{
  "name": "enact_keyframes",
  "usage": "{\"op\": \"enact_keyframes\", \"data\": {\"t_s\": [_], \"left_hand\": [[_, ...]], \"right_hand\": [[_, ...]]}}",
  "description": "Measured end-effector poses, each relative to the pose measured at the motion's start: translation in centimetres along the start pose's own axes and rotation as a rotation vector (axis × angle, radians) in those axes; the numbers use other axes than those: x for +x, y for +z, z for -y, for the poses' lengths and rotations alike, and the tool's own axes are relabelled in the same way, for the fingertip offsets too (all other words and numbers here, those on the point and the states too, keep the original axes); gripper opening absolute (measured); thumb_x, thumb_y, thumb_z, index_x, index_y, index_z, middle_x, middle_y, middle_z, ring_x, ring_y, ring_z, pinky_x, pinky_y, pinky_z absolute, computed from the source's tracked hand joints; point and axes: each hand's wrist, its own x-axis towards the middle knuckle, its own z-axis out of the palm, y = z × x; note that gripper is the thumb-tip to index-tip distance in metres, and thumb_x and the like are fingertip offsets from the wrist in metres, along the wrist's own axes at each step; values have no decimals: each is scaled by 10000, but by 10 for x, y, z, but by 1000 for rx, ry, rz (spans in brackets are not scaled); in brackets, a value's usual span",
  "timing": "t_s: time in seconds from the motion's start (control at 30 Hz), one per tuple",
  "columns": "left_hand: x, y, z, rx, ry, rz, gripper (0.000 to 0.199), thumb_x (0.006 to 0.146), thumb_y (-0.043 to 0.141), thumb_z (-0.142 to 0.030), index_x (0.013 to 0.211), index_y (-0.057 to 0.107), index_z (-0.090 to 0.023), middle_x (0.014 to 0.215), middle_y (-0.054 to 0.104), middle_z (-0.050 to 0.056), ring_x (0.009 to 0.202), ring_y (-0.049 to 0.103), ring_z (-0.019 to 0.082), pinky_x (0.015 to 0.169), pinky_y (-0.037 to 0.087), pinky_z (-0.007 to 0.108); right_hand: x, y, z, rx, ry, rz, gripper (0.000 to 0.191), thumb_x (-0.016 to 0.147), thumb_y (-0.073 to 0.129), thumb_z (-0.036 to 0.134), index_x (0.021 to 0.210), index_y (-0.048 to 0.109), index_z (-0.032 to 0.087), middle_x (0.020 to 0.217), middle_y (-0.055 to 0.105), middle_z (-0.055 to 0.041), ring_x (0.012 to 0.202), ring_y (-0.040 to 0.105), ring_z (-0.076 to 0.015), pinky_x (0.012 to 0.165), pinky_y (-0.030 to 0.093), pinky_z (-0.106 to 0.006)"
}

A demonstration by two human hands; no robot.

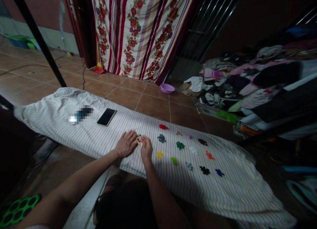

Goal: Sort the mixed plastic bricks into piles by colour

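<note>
On a striped cloth (99, 139) lies a small mixed group of coloured pieces (138, 139), between my two hands. My left hand (126, 143) rests flat on the cloth at the left of this group, fingers stretched out. At its right side my right hand (146, 149) stands on edge, its fingers bent towards the pieces; whether it holds one is hidden. Right of my hands are several small piles sorted by colour, among them a red pile (163, 127), a dark green pile (180, 145), a yellow pile (159, 154), an orange pile (209, 155) and a black pile (204, 170).
A phone (107, 117) lies on the cloth left of my hands, with a blurred-out item (80, 114) farther left. On the tiled floor beyond is a purple basin (167, 88). Heaped clothes (237, 73) are at the right, and a floral curtain (138, 34) hangs behind.
</note>
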Motion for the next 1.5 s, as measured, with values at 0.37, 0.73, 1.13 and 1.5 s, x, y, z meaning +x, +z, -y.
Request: {"op": "enact_keyframes", "data": {"t_s": [0.37,0.73,1.13,1.5], "left_hand": [[6,-1,-2,-12,40,42,454,956,325,-383,1303,536,-181,1407,524,117,1359,414,243,1133,282,501],[-9,1,5,-17,69,-4,505,967,315,-383,1373,469,-126,1473,444,123,1411,333,242,1148,282,458],[-30,-3,15,-32,64,57,528,980,272,-388,1432,386,-140,1511,383,124,1426,308,231,1132,317,450],[-39,-7,24,-61,20,30,539,968,306,-395,1420,401,-118,1478,424,161,1420,315,271,1129,342,501]], "right_hand": [[0,-1,-1,-41,12,-49,323,864,338,235,1028,611,179,1036,655,-94,910,653,-178,852,548,-351],[0,-3,0,-87,-27,-40,329,856,339,215,1015,626,189,998,651,-79,922,639,-189,844,544,-360],[0,-4,6,-82,4,-25,324,821,355,207,989,631,177,1013,648,-84,925,631,-188,843,532,-340],[1,-3,5,-78,14,-36,320,784,369,185,965,634,192,997,651,-68,931,624,-188,863,525,-345]]}}
